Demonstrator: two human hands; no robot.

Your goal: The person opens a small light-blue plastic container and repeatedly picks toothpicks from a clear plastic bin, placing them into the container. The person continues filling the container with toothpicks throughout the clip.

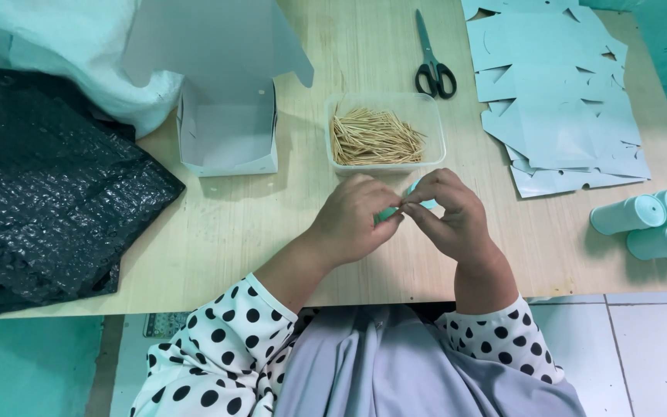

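Both hands meet over the middle of the wooden counter (272,224), just in front of a clear plastic tub (385,104) heaped with toothpicks (372,137). The left hand (353,220) is curled around a small teal container (387,214), of which only slivers show: one bit under the left fingers, another teal edge behind the right hand (449,216). Its long axis seems to run roughly left to right and slightly away from the person, but most of it is hidden, so which end points where cannot be told. The right hand's fingertips are pinched together at the container's near end, touching the left thumb; whether they hold a toothpick is too small to tell.

An open white box (228,135) stands to the left of the tub, black scissors (434,62) lie beyond it, and flat pale-blue box blanks (557,100) are stacked to the right. Three teal cylinders (650,224) lie on their sides at the counter's right edge. A black plastic bag (48,193) covers the left end.
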